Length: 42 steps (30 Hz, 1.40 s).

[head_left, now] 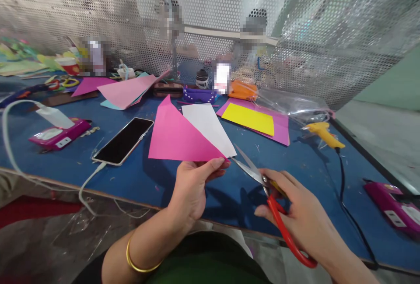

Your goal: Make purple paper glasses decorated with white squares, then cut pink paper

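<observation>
At the far left of the blue table (157, 179), a pink power strip (59, 134) with a white charger plugged in is seen, and just beside it to the right a phone (124, 140) lies face up on its cable. Further right, a folded pink paper (177, 137), white on its reverse, is pinched at its lower corner between the thumb and fingers of the left hand (193, 187) and held up above the table. Its tip is met by the open blades of the red-handled scissors (262, 183), which are gripped through the handle loops by the right hand (302, 214). The step in hand is judged to be the start of a cut at that corner; for the next move, the paper edge would need to be seated well between the blades and held taut while they are closed. Beyond, a yellow sheet (249, 118) is laid on pink paper, and a yellow glue gun (323, 133) rests at the right.
</observation>
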Each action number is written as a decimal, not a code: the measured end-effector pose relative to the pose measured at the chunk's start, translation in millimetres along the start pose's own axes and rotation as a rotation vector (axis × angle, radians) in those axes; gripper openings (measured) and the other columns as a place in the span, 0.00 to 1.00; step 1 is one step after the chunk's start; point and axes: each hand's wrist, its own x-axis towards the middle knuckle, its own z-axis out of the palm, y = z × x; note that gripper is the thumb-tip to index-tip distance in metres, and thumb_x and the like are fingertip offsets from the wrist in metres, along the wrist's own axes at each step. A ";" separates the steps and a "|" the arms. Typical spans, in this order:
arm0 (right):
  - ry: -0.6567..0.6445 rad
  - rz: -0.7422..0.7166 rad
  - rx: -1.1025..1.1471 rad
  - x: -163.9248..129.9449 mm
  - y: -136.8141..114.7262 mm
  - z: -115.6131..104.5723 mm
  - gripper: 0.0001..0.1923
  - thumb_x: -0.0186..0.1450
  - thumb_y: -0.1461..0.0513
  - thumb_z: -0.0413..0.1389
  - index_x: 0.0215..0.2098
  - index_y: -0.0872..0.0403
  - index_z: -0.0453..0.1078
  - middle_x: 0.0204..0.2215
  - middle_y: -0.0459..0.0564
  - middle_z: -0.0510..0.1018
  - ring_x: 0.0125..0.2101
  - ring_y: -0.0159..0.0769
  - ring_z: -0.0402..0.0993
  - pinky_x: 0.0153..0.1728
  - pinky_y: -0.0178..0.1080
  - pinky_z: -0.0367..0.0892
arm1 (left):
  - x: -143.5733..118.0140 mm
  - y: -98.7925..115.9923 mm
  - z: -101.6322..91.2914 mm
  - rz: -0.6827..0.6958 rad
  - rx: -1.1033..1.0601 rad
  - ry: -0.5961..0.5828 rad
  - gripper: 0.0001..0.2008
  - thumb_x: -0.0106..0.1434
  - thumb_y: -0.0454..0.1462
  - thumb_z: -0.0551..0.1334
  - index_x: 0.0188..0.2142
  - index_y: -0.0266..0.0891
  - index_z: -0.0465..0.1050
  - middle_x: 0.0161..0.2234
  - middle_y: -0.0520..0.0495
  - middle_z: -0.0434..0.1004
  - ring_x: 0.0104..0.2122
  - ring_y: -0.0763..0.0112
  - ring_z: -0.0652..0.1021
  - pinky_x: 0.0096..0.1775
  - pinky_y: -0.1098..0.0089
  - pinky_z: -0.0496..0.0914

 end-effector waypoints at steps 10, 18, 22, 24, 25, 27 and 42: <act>0.140 -0.197 -0.228 -5.2 -5.6 11.1 0.32 0.67 0.42 0.50 0.57 0.57 0.67 0.38 0.54 0.77 0.30 0.36 0.78 0.23 0.34 0.72 | -2.0 -5.1 1.4 0.020 -0.026 0.001 0.11 0.46 0.35 0.75 0.30 0.33 0.81 0.28 0.44 0.83 0.28 0.70 0.80 0.34 0.70 0.76; 0.235 -0.251 -0.422 -7.4 -4.7 17.1 0.31 0.69 0.44 0.48 0.56 0.59 0.67 0.36 0.53 0.78 0.27 0.35 0.77 0.20 0.35 0.67 | -1.4 -5.3 1.7 0.029 -0.016 -0.012 0.14 0.46 0.34 0.75 0.34 0.34 0.81 0.32 0.45 0.84 0.31 0.69 0.80 0.35 0.70 0.76; 0.244 -0.236 -0.462 -10.0 -5.6 18.4 0.30 0.69 0.44 0.49 0.57 0.58 0.67 0.39 0.53 0.78 0.27 0.34 0.77 0.19 0.34 0.65 | 0.5 -8.4 1.1 0.020 -0.026 -0.018 0.13 0.48 0.34 0.74 0.35 0.34 0.81 0.34 0.44 0.84 0.32 0.68 0.80 0.37 0.69 0.76; 0.256 -0.236 -0.474 -10.7 -6.9 18.3 0.29 0.69 0.45 0.49 0.56 0.58 0.67 0.38 0.53 0.78 0.26 0.33 0.76 0.19 0.34 0.65 | 1.0 -9.8 0.8 0.031 -0.036 -0.026 0.12 0.49 0.34 0.74 0.35 0.35 0.81 0.33 0.44 0.84 0.32 0.68 0.80 0.36 0.69 0.76; 0.263 -0.238 -0.476 -10.8 -7.6 18.1 0.29 0.69 0.45 0.48 0.56 0.58 0.67 0.38 0.53 0.78 0.26 0.33 0.76 0.19 0.34 0.65 | 0.9 -10.3 0.7 0.036 -0.040 -0.032 0.12 0.49 0.34 0.74 0.35 0.35 0.81 0.33 0.45 0.83 0.31 0.69 0.80 0.36 0.69 0.76; 0.270 -0.239 -0.479 -10.9 -8.7 17.8 0.28 0.69 0.45 0.49 0.56 0.58 0.68 0.38 0.52 0.78 0.26 0.34 0.76 0.18 0.34 0.64 | 0.0 -10.5 0.9 0.039 -0.045 -0.038 0.12 0.49 0.34 0.74 0.35 0.35 0.81 0.31 0.45 0.83 0.30 0.69 0.80 0.35 0.69 0.76; 0.206 -0.228 -0.473 -14.3 -5.5 15.3 0.30 0.68 0.46 0.52 0.58 0.59 0.66 0.37 0.53 0.78 0.26 0.34 0.76 0.18 0.35 0.64 | -2.8 -11.9 1.4 0.014 -0.029 -0.052 0.12 0.49 0.33 0.73 0.36 0.36 0.81 0.31 0.46 0.83 0.30 0.70 0.79 0.34 0.70 0.76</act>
